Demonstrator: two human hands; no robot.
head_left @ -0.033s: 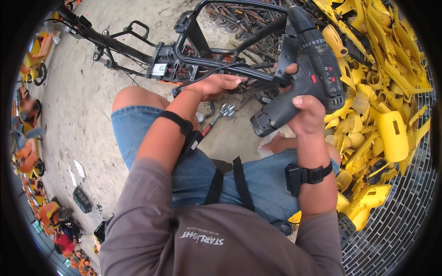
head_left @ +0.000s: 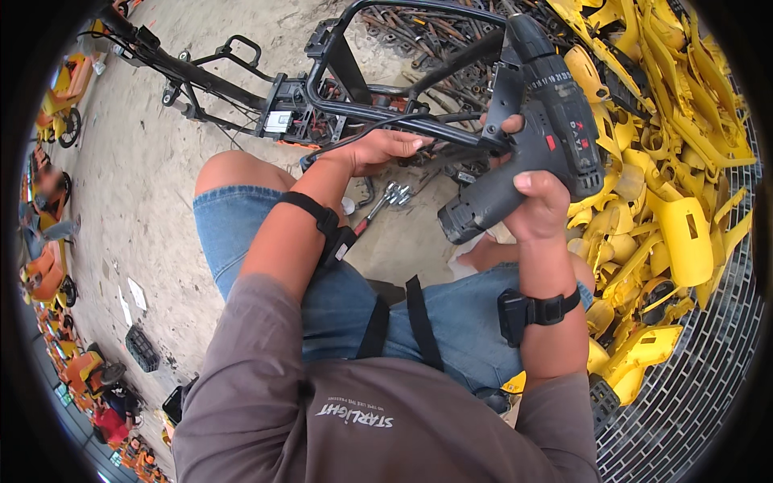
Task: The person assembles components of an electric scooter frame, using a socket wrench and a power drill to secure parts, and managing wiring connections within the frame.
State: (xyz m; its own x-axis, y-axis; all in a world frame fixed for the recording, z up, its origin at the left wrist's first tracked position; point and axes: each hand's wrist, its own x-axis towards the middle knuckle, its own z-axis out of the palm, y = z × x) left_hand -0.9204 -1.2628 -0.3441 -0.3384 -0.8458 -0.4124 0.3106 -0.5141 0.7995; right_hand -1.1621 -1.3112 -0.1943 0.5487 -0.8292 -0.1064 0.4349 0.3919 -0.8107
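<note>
My right hand [head_left: 541,208] is wrapped round the grip of a black cordless drill [head_left: 555,121]. The thumb lies along the near side of the handle, and a fingertip shows on the far side. The drill's chuck points up and away, beside a dark bracket [head_left: 506,97] at the rear of a black tubular vehicle frame [head_left: 378,110]. Below the frame's lower tube, my left hand [head_left: 380,150] is closed, thumb and finger pointing right. What its fingers grip is hidden. A black cable [head_left: 354,133] runs over this hand.
A ratchet wrench [head_left: 378,208] lies on the concrete between my knees. Yellow plastic panels [head_left: 684,233] are heaped on the right. Dark metal parts [head_left: 427,36] are piled behind the frame. Orange vehicles [head_left: 50,270] line the far left; a black crate [head_left: 142,348] sits nearer.
The drill has tilted very slightly in my right hand, its handle end a touch lower. My left hand and the frame look the same.
</note>
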